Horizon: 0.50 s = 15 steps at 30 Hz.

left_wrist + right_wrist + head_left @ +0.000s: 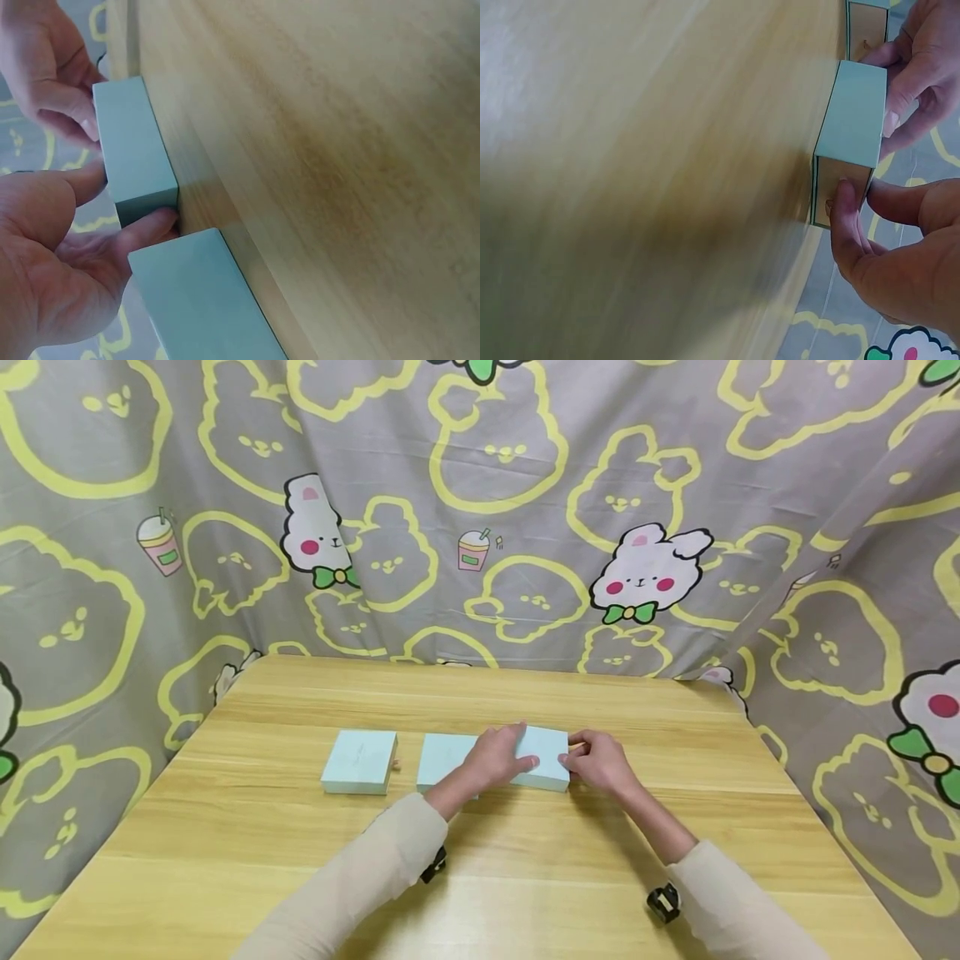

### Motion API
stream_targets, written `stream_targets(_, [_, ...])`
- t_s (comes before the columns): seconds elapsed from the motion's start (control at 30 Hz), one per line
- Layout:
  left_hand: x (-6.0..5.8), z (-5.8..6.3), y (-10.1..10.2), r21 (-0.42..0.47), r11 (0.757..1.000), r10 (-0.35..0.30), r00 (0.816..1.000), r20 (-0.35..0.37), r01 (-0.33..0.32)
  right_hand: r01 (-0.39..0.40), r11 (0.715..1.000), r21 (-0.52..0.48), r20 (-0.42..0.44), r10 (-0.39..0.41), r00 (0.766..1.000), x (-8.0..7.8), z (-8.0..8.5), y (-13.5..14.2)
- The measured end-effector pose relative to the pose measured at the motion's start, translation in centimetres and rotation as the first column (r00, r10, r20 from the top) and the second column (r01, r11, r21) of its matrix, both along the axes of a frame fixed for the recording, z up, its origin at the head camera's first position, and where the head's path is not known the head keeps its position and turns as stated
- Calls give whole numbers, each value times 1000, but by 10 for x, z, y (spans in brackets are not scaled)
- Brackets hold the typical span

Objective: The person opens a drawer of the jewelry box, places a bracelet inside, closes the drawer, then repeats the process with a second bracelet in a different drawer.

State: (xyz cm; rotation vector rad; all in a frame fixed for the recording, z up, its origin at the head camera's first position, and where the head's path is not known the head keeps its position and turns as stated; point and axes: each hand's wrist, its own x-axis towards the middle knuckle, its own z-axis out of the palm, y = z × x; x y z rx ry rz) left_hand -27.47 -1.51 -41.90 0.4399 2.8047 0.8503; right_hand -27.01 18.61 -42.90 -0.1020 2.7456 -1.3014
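Note:
Three pale blue drawer boxes lie in a row on the wooden table. My left hand (pixel 497 757) grips the right drawer box (pixel 544 753), its thumb on the top and its fingers at the left end. At this box's right end is my right hand (pixel 602 763). In the right wrist view, one finger touches the brown drawer front (pixel 841 178), beside a small pull tab (pixel 829 205), while the thumb lies at the box's edge. The left forearm and hand partly cover the middle drawer box (pixel 444 758).
The left drawer box (pixel 360 760) sits apart from the others, a small tab (pixel 397 766) at its right side. Around the wooden table (pixel 540 877) hangs a grey curtain (pixel 420 452) with cartoon prints.

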Motion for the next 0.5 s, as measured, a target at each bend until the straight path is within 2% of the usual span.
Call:
stream_targets(0.17, [6,4,2,-34,999,3,1000,-11,-4,-31,999,-11,5,31,999,3,2,1])
stream_targets(0.5, [18,4,3,-18,1000,7,999,44,-6,-74,997,-21,16,74,997,14,3,7])
